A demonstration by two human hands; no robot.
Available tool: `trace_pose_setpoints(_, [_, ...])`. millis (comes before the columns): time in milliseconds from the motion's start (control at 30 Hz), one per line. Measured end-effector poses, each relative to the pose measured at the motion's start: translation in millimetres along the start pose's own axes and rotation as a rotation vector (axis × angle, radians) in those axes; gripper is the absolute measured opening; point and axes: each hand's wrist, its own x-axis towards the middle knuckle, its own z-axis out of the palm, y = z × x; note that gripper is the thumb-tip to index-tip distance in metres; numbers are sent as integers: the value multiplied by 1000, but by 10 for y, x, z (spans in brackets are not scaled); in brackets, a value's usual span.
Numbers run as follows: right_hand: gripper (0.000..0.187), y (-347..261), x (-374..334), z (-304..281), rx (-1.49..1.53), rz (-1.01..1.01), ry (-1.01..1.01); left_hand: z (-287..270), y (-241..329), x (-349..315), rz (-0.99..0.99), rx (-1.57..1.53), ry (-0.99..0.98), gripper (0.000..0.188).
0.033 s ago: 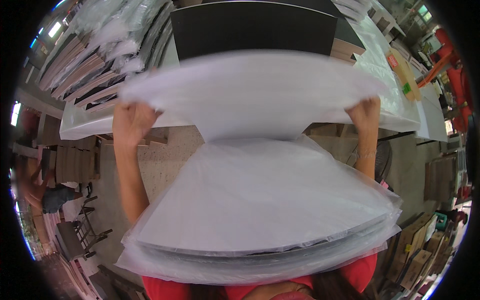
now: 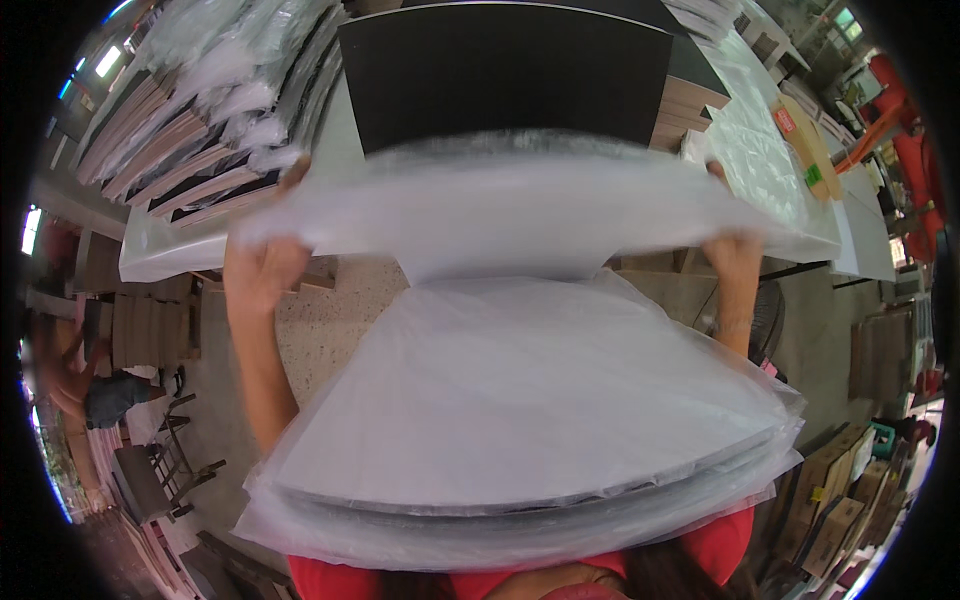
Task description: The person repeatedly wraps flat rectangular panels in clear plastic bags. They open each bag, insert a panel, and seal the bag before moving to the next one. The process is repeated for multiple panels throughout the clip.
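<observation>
A milky white plastic sheet [image 2: 500, 205], blurred by motion, stretches sideways between my two raised hands. My left hand [image 2: 268, 265] is closed on its left end, with a fingertip showing above the far edge. At the other end my right hand [image 2: 732, 255] grips it the same way. Its middle narrows down to a stack of flat panels in cloudy plastic [image 2: 520, 390] close to my body. Whether the sheet joins that wrapping I cannot tell. Behind the sheet, a black panel [image 2: 505, 80] lies on the table, its near edge partly covered.
Thin panels in clear plastic [image 2: 200, 140] are piled on the table's left side. A long cardboard piece [image 2: 808, 150] lies at right on the plastic-covered table [image 2: 170, 258]. Cartons [image 2: 830, 520] stand on the floor at lower right. Another person [image 2: 100, 390] is at far left.
The sheet's far edge has dropped toward me, baring more of the black panel. Fingertips of both hands now show above the edge. The wrapped stack has stayed in place.
</observation>
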Motion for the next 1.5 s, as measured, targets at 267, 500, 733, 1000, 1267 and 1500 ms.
trace_pose_setpoints(267, [39, -23, -873, 468, 265, 439, -170, 535, -621, -426, -211, -126, 56, 75])
trace_pose_setpoints(500, [37, 2314, -706, -198, -220, 563, -3, 302, -2760, 760, -257, 187, 299, 56])
trace_pose_setpoints(733, [17, 1488, 336, -322, -1076, -374, 1043, -34, -3589, 792, -165, 162, 548, 38])
trace_pose_setpoints(1000, [19, 1226, 1075, -1082, -1334, 29, 765, 17, -2516, 862, 153, 170, 796, 24])
trace_pose_setpoints(1267, [15, 748, 1146, -1483, -824, -393, 1190, 166, -1039, 755, 577, 257, 884, 19])
trace_pose_setpoints(1500, [11, -208, 751, 224, -829, -408, 137, 1670, 386, 914, 847, 471, 86, 46])
